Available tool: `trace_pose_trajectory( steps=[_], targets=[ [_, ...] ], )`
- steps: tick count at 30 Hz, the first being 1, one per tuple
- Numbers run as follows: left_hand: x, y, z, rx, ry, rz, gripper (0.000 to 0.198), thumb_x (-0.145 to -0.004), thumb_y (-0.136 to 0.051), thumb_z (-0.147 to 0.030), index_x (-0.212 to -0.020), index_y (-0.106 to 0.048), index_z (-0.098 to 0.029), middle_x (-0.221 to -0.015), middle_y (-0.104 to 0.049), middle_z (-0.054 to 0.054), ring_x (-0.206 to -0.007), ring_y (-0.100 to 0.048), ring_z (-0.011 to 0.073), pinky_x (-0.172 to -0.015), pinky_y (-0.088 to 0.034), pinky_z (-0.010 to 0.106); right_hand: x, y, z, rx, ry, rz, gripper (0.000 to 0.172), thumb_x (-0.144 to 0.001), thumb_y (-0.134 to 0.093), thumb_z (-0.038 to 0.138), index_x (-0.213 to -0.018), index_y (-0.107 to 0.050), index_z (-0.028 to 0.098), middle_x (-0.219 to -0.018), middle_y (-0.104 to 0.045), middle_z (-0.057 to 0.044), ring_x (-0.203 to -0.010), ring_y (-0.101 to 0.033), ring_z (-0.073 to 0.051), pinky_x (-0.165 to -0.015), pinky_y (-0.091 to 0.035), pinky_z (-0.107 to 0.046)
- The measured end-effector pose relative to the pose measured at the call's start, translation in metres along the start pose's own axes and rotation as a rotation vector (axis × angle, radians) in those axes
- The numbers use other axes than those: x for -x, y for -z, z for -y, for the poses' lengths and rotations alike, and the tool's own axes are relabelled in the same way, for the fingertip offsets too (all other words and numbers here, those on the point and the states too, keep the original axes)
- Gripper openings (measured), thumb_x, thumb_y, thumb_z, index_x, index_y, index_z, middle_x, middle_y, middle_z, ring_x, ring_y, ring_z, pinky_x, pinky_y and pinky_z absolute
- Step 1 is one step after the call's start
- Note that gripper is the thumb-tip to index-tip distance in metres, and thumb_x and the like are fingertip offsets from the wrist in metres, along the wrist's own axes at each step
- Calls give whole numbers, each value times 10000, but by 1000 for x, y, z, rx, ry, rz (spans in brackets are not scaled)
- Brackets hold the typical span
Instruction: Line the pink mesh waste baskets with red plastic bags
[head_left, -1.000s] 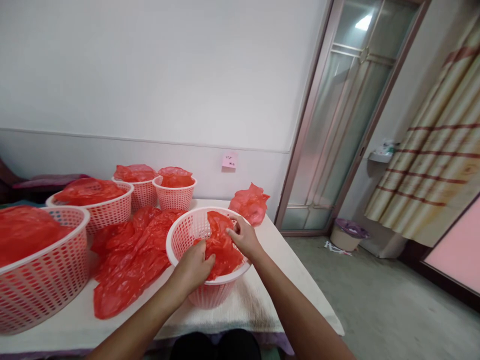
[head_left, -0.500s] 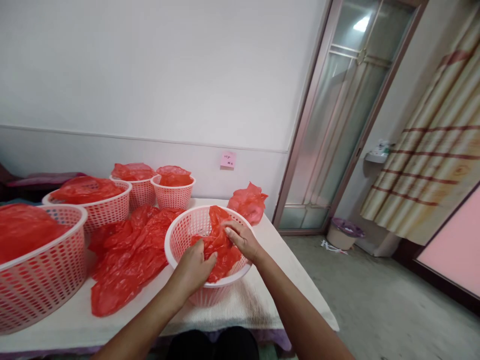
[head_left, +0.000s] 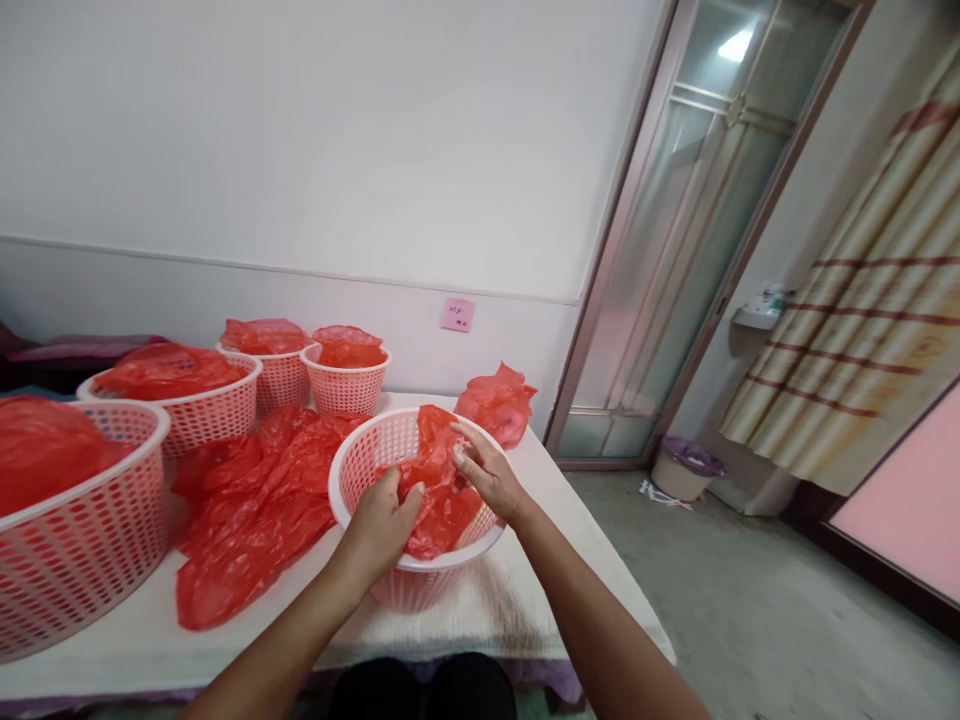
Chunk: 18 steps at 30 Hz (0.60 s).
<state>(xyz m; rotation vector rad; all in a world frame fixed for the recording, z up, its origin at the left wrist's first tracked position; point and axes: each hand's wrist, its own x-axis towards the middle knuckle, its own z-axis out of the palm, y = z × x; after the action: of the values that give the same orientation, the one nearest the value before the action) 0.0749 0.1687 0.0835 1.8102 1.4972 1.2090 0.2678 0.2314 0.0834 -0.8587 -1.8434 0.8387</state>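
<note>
A pink round basket [head_left: 346,490] with a pale rim stands before me on the table, a crumpled red plastic bag [head_left: 435,520] inside it. My left hand [head_left: 381,530] reaches over the near left rim, its fingers closed on the bag's left side and partly hidden by the film. Over the right side of the basket is my right hand [head_left: 489,478], fingers apart and resting against the bag. Left of the basket, a heap of loose red plastic bags [head_left: 262,510] lies spread on the table.
Pink baskets with red bags stand at the left: a large basket [head_left: 82,560], an oval basket [head_left: 210,415] and a small basket [head_left: 346,388] among them. Another red bag [head_left: 496,405] sits behind mine. The white-covered table [head_left: 592,590] ends at the right; a bin [head_left: 681,470] stands beyond.
My right hand's fingers have spread and shifted slightly up on the bag. My left hand has moved a little left and up. The basket stays in place.
</note>
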Motion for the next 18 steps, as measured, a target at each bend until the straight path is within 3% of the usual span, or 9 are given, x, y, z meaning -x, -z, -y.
trace_pose_trajectory(
  steps=[2,4,7,12,18],
  targets=[
    [0,-1,-1,-14,9,18,169,-867,-479,-372,-780,-474,-227,-748,-591,1,-694,-563,191,-667,-408,333,0,0,3,22,29,35,476,-896,-549,413,-1342,-525,250,-814,-640,14,-699,-634,-155,-766,-512,-327],
    [0,-2,-4,-25,5,33,131,-849,-499,-340,-794,-483,-223,-769,-588,6,-730,-566,198,-693,-404,340,-1,0,5,31,51,61,333,-858,-589,382,-1155,-659,246,-909,-672,-8,-793,-633,-166,-824,-492,-334],
    [2,-2,-8,-16,4,41,147,-831,-543,-353,-802,-495,-217,-787,-582,12,-753,-557,205,-717,-394,351,-3,0,1,18,45,28,143,-786,-611,314,-831,-700,212,-826,-662,-3,-796,-605,-167,-797,-480,-321],
    [4,1,-7,131,-40,2,309,-896,-481,-467,-700,-419,-236,-659,-465,-45,-639,-469,151,-643,-371,308,-9,1,-19,-68,-36,-212,95,-691,-527,230,-741,-608,216,-698,-579,30,-616,-533,-132,-596,-466,-269],
    [17,4,11,274,-106,-131,314,-959,-363,-414,-693,-321,-252,-635,-370,-61,-591,-398,121,-566,-371,261,-13,6,-25,-165,-109,-462,142,-568,-461,223,-677,-552,219,-595,-530,55,-523,-478,-112,-492,-395,-233]
  ],
)
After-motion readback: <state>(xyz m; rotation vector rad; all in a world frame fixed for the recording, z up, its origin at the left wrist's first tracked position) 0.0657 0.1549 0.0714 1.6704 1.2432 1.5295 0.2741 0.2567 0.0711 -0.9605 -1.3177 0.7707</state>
